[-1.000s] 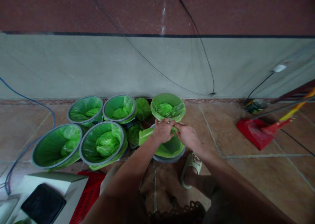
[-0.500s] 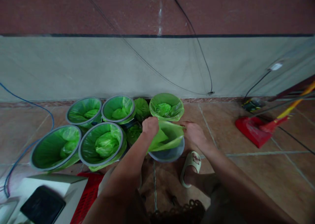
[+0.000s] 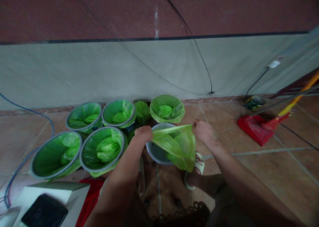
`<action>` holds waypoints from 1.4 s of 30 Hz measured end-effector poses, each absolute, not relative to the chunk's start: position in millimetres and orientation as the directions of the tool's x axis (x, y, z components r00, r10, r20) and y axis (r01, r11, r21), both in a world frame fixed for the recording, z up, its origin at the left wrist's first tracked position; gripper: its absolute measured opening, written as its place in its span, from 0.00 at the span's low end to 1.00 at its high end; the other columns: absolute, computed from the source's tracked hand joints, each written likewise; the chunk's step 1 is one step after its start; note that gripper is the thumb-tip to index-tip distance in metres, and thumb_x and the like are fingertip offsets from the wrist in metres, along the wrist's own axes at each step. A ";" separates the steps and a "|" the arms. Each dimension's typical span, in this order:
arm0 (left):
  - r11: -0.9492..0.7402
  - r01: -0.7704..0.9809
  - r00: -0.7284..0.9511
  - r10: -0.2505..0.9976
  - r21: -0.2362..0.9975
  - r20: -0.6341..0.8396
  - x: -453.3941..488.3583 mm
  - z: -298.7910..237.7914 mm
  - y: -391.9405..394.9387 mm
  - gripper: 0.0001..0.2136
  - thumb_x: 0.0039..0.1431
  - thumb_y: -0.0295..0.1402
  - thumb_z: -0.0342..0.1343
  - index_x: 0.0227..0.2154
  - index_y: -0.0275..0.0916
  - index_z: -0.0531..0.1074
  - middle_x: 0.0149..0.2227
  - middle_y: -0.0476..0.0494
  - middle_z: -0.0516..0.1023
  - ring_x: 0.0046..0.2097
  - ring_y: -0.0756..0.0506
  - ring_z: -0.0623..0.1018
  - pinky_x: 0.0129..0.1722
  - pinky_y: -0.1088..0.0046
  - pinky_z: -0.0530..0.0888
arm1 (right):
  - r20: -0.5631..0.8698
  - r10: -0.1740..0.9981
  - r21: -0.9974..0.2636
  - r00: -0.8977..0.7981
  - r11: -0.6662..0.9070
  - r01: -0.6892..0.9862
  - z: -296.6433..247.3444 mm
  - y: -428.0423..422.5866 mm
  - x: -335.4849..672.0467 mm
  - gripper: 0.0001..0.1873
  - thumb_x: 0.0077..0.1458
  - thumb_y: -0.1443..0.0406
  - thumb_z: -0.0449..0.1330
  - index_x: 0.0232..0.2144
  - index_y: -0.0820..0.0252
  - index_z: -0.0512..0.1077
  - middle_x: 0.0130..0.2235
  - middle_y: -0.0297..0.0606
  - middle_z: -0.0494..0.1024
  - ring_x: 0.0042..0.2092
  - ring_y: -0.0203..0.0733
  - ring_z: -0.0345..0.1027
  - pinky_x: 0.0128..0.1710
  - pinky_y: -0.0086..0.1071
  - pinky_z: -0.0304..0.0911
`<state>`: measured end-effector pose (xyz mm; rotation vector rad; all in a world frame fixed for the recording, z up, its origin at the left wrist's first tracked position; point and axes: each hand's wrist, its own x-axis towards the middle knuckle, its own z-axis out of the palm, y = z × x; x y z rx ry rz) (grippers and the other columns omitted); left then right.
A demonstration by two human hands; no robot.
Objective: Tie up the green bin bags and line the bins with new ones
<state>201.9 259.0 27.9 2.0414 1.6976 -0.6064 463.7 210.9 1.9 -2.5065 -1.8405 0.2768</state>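
Note:
A thin green plastic bag (image 3: 178,144) is stretched between my two hands, its top edge pulled taut and its body hanging down on the right. My left hand (image 3: 144,134) is closed on the bag's left corner. Gripping the opposite corner is my right hand (image 3: 202,130). Below the bag stands a grey bin (image 3: 156,153) with no liner showing; the bag covers the right part of its opening. Just behind it is a bin (image 3: 167,102) lined with green plastic, with a crumpled green bundle inside.
Several green-lined grey bins (image 3: 86,169) stand at the left. A white box (image 3: 57,188) with a dark flat object (image 3: 45,211) on it and a red crate (image 3: 92,193) are at lower left. A red dustpan (image 3: 256,127) lies at right. Cables run along the wall (image 3: 112,70).
My hands have moved apart, spreading the bag wider. The bag has shifted to the right and now hangs over the bin's right side, uncovering more of the bin's left part.

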 end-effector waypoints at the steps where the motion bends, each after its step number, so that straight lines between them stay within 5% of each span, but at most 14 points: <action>1: -0.204 0.978 0.192 0.784 0.048 -0.590 200.6 28.7 257.2 0.20 0.55 0.41 0.56 0.47 0.32 0.76 0.49 0.26 0.77 0.52 0.34 0.77 0.47 0.62 0.74 | -0.128 0.949 -0.124 0.287 -0.303 0.945 3.4 211.7 461.2 0.16 0.60 0.68 0.50 0.39 0.64 0.77 0.37 0.50 0.81 0.40 0.47 0.76 0.38 0.32 0.64; 4: -0.259 0.960 0.273 0.801 0.102 -0.533 200.4 30.4 254.3 0.29 0.52 0.48 0.58 0.53 0.34 0.70 0.55 0.29 0.73 0.56 0.34 0.73 0.52 0.61 0.71 | -0.114 0.970 -0.193 0.214 -0.233 0.953 4.8 211.3 451.3 0.16 0.61 0.66 0.49 0.40 0.60 0.77 0.38 0.45 0.81 0.40 0.44 0.76 0.38 0.29 0.64; 8: -0.365 0.899 0.424 0.864 0.242 -0.272 217.2 28.0 252.3 0.39 0.52 0.52 0.57 0.63 0.41 0.55 0.64 0.32 0.62 0.63 0.35 0.64 0.57 0.55 0.66 | -0.062 0.998 -0.373 0.026 -0.047 0.927 0.5 207.5 435.6 0.15 0.61 0.68 0.50 0.42 0.57 0.77 0.41 0.39 0.82 0.42 0.40 0.75 0.42 0.27 0.64; 12: -0.456 0.814 0.532 0.834 0.359 -0.145 247.4 14.9 244.0 0.35 0.56 0.50 0.55 0.63 0.39 0.56 0.61 0.35 0.67 0.60 0.39 0.69 0.56 0.61 0.68 | 0.016 0.998 -0.480 -0.066 0.065 0.875 -3.6 207.8 423.3 0.16 0.60 0.70 0.51 0.44 0.57 0.76 0.44 0.38 0.81 0.44 0.38 0.74 0.48 0.27 0.63; 16: -0.408 0.855 0.471 0.869 0.319 -0.150 261.6 -2.1 238.1 0.15 0.63 0.31 0.46 0.50 0.38 0.71 0.46 0.40 0.79 0.49 0.44 0.78 0.52 0.68 0.71 | -0.025 0.998 -0.513 -0.050 0.030 0.858 -12.2 209.9 419.1 0.15 0.60 0.67 0.53 0.47 0.59 0.73 0.43 0.40 0.80 0.42 0.38 0.74 0.45 0.28 0.64; 20: -0.335 0.890 0.387 0.914 0.310 -0.125 253.9 -8.9 245.7 0.15 0.63 0.26 0.44 0.45 0.37 0.75 0.47 0.41 0.80 0.50 0.44 0.77 0.54 0.69 0.69 | -0.228 0.972 -0.379 -0.061 -0.032 0.925 -30.9 208.4 421.3 0.18 0.54 0.64 0.60 0.48 0.60 0.73 0.44 0.43 0.80 0.44 0.43 0.74 0.42 0.30 0.64; 24: -0.249 0.903 0.330 0.923 0.349 -0.196 249.2 -9.8 251.6 0.14 0.63 0.30 0.46 0.44 0.38 0.75 0.47 0.41 0.79 0.50 0.44 0.77 0.53 0.71 0.71 | -0.312 0.950 -0.271 -0.016 -0.073 0.960 -40.6 207.5 421.6 0.12 0.57 0.65 0.55 0.40 0.59 0.77 0.40 0.43 0.81 0.42 0.46 0.75 0.38 0.31 0.64; 29: -0.264 0.867 0.429 0.827 0.423 -0.364 262.5 -25.4 234.7 0.27 0.53 0.49 0.57 0.50 0.35 0.71 0.48 0.36 0.78 0.49 0.40 0.78 0.48 0.68 0.74 | -0.191 0.981 -0.439 0.045 -0.127 0.890 -31.9 212.9 417.0 0.13 0.57 0.66 0.54 0.40 0.55 0.77 0.38 0.36 0.82 0.39 0.39 0.75 0.40 0.28 0.64; 34: -0.216 0.901 0.348 0.878 0.376 -0.328 269.4 -35.2 224.8 0.14 0.59 0.33 0.50 0.44 0.34 0.74 0.43 0.35 0.80 0.47 0.41 0.79 0.46 0.68 0.74 | -0.129 0.988 -0.621 0.086 -0.148 0.770 -30.8 218.3 418.1 0.13 0.57 0.66 0.54 0.42 0.56 0.76 0.37 0.34 0.81 0.37 0.36 0.74 0.39 0.27 0.64; 39: -0.175 0.903 0.306 0.904 0.392 -0.300 257.7 -22.6 238.2 0.15 0.59 0.27 0.47 0.43 0.35 0.76 0.45 0.38 0.80 0.49 0.42 0.77 0.51 0.69 0.71 | -0.221 0.974 -0.459 0.056 -0.154 0.875 -44.8 215.7 425.7 0.21 0.51 0.65 0.61 0.49 0.58 0.73 0.36 0.38 0.81 0.36 0.40 0.73 0.34 0.27 0.61; 42: -0.163 0.911 0.296 0.898 0.378 -0.325 251.7 -16.7 244.0 0.17 0.61 0.26 0.44 0.45 0.33 0.76 0.47 0.36 0.79 0.51 0.42 0.77 0.52 0.67 0.70 | -0.336 0.942 -0.334 0.026 -0.144 0.932 -53.6 212.5 427.9 0.16 0.49 0.67 0.61 0.42 0.59 0.77 0.36 0.40 0.81 0.37 0.42 0.73 0.32 0.28 0.58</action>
